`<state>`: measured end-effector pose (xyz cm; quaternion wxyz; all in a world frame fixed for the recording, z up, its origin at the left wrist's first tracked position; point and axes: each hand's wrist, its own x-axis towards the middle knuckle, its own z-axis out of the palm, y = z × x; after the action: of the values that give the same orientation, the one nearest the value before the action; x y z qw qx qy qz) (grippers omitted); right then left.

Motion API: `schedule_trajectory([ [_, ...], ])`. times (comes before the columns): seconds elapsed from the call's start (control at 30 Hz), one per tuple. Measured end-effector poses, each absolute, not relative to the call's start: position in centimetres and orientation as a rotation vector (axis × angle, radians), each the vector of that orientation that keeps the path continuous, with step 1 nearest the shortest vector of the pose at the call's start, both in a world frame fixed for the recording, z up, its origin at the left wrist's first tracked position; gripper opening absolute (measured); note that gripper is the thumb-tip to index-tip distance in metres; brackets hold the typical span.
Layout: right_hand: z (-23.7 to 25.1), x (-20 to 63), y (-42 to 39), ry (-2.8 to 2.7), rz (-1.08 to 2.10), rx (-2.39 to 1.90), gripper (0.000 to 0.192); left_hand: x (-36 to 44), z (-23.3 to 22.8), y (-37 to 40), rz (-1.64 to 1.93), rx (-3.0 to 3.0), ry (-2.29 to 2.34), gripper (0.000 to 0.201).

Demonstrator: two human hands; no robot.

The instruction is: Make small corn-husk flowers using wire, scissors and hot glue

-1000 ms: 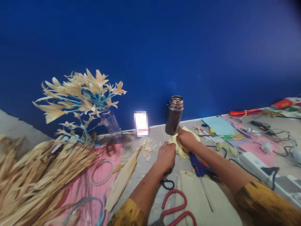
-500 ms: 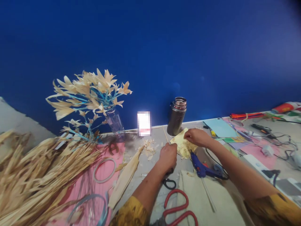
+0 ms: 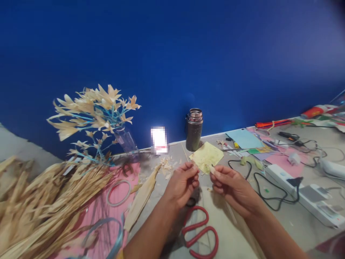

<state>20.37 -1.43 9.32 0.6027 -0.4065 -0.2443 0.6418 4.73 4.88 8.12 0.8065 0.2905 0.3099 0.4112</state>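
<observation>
**Against deep-blue wall [image 3: 161,64], busy with bare hands above cluttered grey tabletop [image 3: 291,221]**

Pinching a small pale scrap [image 3: 212,169], apparently corn husk, between the thumb and fingertips of the right hand [image 3: 233,185], with something dark showing at its upper end. Holding the left hand [image 3: 181,183] opposite, thumb and fingers drawn together; impossible to tell whether around anything.

Facing the left fingertips directly across a narrow gap, at the leftmost tip of the right hand and so nearer to that one; tilted, with long axis apparently running up and down rather than across the gap, though too small to read surely.

Set just beyond the hands: beside a dark vacuum flask [image 3: 194,135], uncapped and standing near the wall, with a creased yellow sheet [image 3: 207,153] lying flat before it. Also seen with red-handled scissors [image 3: 196,234] below the hands, and with a long husk leaf [image 3: 142,198] to the left
</observation>
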Motion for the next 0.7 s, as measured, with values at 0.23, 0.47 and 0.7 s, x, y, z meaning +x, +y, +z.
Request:
schedule_trajectory([
  [0.23, 7.5, 16.9, -3.0, -0.515, 1.518, -0.913, 0.037, 3.2, 7.9, -0.4, 1.055, 0.472, 0.731, 0.043],
  [0.47, 6.7, 15.5, -3.8, -0.505, 1.449, -0.973, 0.042, 2.8, 8.0, -1.8, 1.141, 0.466, 0.752, 0.042],
  [0.7, 6.2, 15.0, -4.0, -0.520, 1.301, -0.972, 0.041, 2.8, 7.0, -2.1, 1.111, 0.483, 0.756, 0.041],
])
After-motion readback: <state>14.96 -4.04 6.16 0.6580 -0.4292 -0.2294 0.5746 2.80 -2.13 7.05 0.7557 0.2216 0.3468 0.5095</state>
